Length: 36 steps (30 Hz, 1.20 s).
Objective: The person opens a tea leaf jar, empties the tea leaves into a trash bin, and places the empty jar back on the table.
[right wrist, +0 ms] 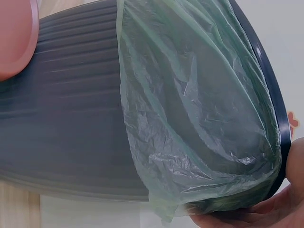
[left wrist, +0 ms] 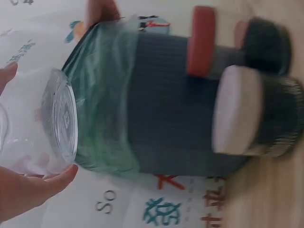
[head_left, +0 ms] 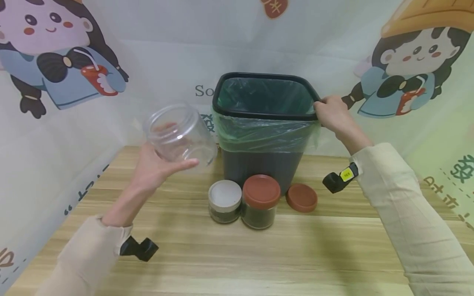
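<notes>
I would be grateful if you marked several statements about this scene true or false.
1. The left hand holds a tilted clear jar. True.
2. The right hand is inside the bin. False: the right hand grips the rim of the bin.
3. A green liner covers the bin's upper outside. True.
4. The red-lidded jar stands left of the white-lidded jar. False: the red-lidded jar stands right of the white-lidded jar.
5. A loose red lid lies on the table. True.

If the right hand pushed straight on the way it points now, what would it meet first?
The bin, likely at once: the right hand grips its rim. Past the rim, depth is unclear.
</notes>
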Available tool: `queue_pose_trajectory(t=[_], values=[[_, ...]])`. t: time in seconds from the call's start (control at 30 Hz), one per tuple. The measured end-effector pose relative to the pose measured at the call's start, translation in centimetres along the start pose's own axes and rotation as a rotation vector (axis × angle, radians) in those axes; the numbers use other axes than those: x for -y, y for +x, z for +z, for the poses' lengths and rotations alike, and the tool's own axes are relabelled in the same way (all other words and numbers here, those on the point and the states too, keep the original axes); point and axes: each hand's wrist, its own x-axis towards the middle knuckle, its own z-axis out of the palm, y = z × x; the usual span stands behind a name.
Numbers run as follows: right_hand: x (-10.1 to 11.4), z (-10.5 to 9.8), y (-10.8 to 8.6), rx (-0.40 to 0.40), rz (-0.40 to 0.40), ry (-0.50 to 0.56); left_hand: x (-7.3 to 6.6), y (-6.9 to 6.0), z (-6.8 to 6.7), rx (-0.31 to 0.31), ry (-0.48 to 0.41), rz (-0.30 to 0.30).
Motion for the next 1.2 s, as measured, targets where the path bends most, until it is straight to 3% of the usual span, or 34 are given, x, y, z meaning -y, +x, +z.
queue_pose_trajectory(t=[0.13, 0.23, 0.37, 0.47, 0.6, 0.83, 1.03, 1.2], values=[[0.0, 0.0, 0.0, -0.002, -0.005, 0.002, 2.1, -2.1, 1.2, 0.106, 0.042, 0.007], [-0.1, 0.0, 0.1, -0.010, -0.007, 0.004, 3.6, -3.4, 2.3, 0.182, 0.061, 0.056], [0.0, 0.0, 0.1, -0.020, -0.010, 0.001, 5.2, -5.1, 4.1, 0.301, 0.005, 0.106], [0.0, 0.1, 0.1, -0.028, -0.016, -0.002, 6.2, -6.4, 5.5, 0.378, -0.040, 0.095], [-0.1, 0.1, 0.1, -0.039, -0.025, -0.007, 7.3, -7.7, 7.5, 0.452, -0.024, 0.070], [-0.2, 0.1, 0.1, -0.043, -0.040, -0.007, 7.5, -8.7, 11.0, 0.494, 0.068, 0.014], [-0.3, 0.0, 0.1, -0.062, -0.053, -0.015, 7.3, -8.6, 14.0, 0.492, 0.171, 0.023], [-0.2, 0.0, 0.1, -0.044, -0.038, 0.002, 7.1, -8.4, 15.7, 0.496, 0.198, 0.003]])
